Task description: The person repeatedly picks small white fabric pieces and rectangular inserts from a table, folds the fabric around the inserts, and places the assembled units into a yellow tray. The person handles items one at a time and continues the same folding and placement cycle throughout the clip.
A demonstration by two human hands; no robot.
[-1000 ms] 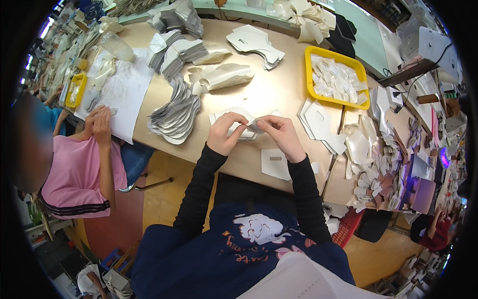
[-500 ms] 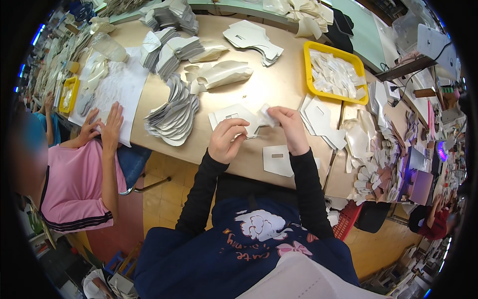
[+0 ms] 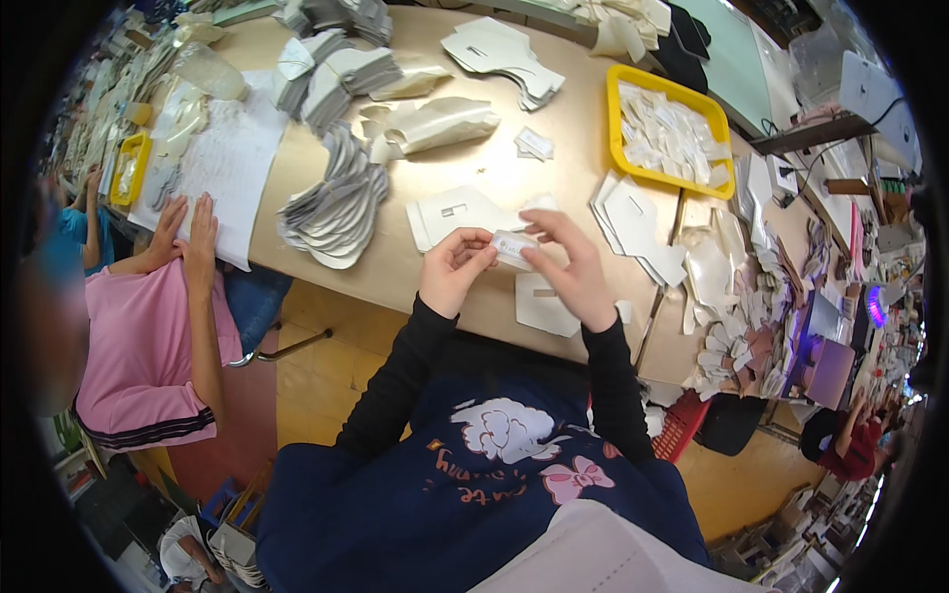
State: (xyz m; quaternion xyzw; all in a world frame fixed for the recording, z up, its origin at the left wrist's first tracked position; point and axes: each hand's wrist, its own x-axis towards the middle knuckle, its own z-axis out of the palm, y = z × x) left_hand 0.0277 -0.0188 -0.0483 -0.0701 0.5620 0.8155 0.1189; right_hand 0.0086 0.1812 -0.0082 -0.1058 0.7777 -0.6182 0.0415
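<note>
At the frame's centre, the left hand (image 3: 453, 269) and right hand (image 3: 568, 265) pinched one small white piece (image 3: 513, 245) between them above the surface (image 3: 554, 163), with cut white pieces (image 3: 336, 203) stacked and many more loose in the yellow tray (image 3: 670, 128).

Both hands up over near table edge (image 3: 395, 287): left hand (image 3: 450, 272) and right hand (image 3: 568, 267) pinch small white label (image 3: 514, 245) between them. White card cutout (image 3: 457, 212) just beyond, yellow tray (image 3: 621, 148) far right.
</note>
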